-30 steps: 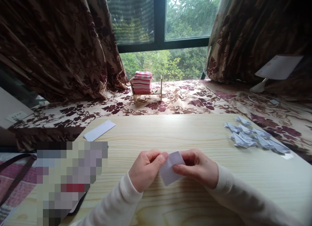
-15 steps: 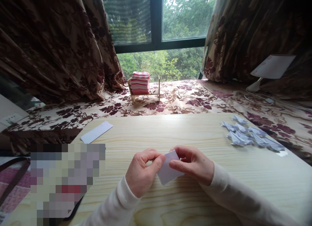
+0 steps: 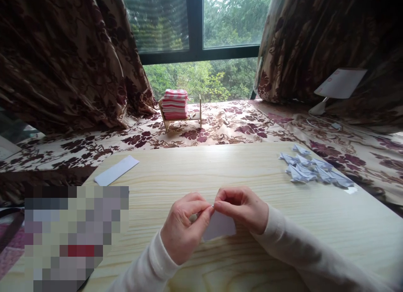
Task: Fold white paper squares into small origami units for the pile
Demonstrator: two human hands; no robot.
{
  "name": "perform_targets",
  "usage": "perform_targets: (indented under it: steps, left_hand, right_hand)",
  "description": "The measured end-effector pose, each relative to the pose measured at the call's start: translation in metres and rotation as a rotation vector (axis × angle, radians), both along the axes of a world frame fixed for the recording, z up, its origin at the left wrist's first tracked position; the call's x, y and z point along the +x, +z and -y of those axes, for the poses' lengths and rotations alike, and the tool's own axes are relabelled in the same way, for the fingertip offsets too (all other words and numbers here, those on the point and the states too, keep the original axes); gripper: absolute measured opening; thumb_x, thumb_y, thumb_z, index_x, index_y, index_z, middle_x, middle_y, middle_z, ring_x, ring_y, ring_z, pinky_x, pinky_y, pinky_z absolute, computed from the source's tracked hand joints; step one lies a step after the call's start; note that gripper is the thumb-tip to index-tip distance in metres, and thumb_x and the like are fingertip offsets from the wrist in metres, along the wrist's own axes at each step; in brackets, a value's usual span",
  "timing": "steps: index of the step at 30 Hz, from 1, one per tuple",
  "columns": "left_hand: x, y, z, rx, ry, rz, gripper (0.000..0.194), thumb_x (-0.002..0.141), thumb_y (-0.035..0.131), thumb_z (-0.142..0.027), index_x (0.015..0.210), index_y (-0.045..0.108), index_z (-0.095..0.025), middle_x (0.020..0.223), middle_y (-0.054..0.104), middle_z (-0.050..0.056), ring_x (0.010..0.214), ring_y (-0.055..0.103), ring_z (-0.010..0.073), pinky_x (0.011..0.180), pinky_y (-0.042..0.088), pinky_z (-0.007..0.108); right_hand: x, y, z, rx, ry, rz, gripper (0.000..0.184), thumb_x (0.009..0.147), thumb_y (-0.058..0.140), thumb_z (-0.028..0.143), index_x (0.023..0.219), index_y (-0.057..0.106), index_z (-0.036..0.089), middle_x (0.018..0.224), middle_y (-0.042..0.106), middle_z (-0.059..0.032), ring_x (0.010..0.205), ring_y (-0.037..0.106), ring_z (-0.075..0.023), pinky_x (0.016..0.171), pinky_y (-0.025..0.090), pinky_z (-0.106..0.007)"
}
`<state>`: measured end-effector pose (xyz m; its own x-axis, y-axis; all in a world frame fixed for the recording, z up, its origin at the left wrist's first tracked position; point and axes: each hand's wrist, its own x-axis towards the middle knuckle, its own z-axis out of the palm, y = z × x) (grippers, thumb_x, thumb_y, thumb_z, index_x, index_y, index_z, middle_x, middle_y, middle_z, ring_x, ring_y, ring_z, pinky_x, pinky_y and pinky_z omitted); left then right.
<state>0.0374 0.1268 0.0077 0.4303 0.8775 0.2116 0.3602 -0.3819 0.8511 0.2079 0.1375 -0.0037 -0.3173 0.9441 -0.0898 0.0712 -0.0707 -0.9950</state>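
Observation:
A small sheet of white paper hangs between my two hands, just above the wooden table. My left hand pinches its upper edge between thumb and forefinger. Close against it, my right hand pinches the same edge, and the fingertips of both hands nearly meet. The fingers cover the upper part of the paper, so any fold there is hidden. Toward the right edge of the table lies a group of several folded white paper pieces.
A flat stack of white paper strips lies at the table's far left. A blurred-out item covers the near left. Beyond the table, a small wooden stand holds folded red-and-white cloths; a lamp stands at the right.
My fingertips have come together at the paper's upper edge, and the right thumb has left the paper's face. The view has shifted slightly to the right.

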Motion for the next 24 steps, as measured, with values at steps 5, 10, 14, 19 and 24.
perform_targets:
  steps: [5,10,14,19,24]
  left_hand:
    - [0.002,0.004,-0.001,-0.117,0.035,0.028,0.029,0.083,0.052,-0.024,0.060,0.065,-0.016,0.063,0.054,0.002,0.063,0.052,0.0144,0.059,0.039,0.023]
    - [0.002,0.008,-0.004,-0.203,0.111,0.081,0.029,0.080,0.054,-0.026,0.055,0.063,-0.015,0.060,0.052,0.001,0.061,0.049,0.0139,0.058,0.036,0.024]
    - [0.002,0.004,-0.005,-0.220,0.148,0.124,0.028,0.079,0.054,-0.027,0.055,0.063,-0.015,0.060,0.052,0.001,0.061,0.048,0.0140,0.058,0.036,0.024]
    - [0.003,0.001,-0.006,-0.222,0.124,0.153,0.028,0.079,0.055,-0.027,0.055,0.064,-0.015,0.061,0.053,0.002,0.063,0.049,0.0142,0.058,0.037,0.024]
    - [0.003,0.002,-0.005,-0.189,0.121,0.153,0.025,0.077,0.057,-0.024,0.054,0.064,-0.015,0.059,0.054,0.001,0.060,0.049,0.0132,0.058,0.037,0.024]
  right_hand:
    - [0.005,-0.002,-0.004,0.070,-0.040,0.006,0.024,0.064,0.069,0.036,0.058,0.062,0.013,0.054,0.054,0.0016,0.054,0.045,-0.0103,0.052,0.035,-0.024]
    - [0.013,0.000,-0.012,0.125,-0.160,0.014,0.029,0.068,0.065,0.043,0.060,0.061,0.015,0.055,0.052,0.0017,0.055,0.044,-0.0109,0.054,0.037,-0.025]
    - [0.011,0.002,-0.011,0.156,-0.241,0.030,0.030,0.074,0.059,0.046,0.070,0.063,0.017,0.059,0.053,0.0012,0.059,0.046,-0.0118,0.056,0.039,-0.024]
    - [-0.002,0.000,-0.001,0.129,-0.106,0.026,0.030,0.069,0.063,0.045,0.066,0.059,0.016,0.057,0.054,0.0007,0.052,0.046,-0.0108,0.046,0.037,-0.023]
    - [-0.001,0.000,-0.002,0.133,-0.133,0.026,0.028,0.066,0.065,0.042,0.063,0.058,0.016,0.056,0.052,0.0008,0.054,0.044,-0.0107,0.047,0.035,-0.022]
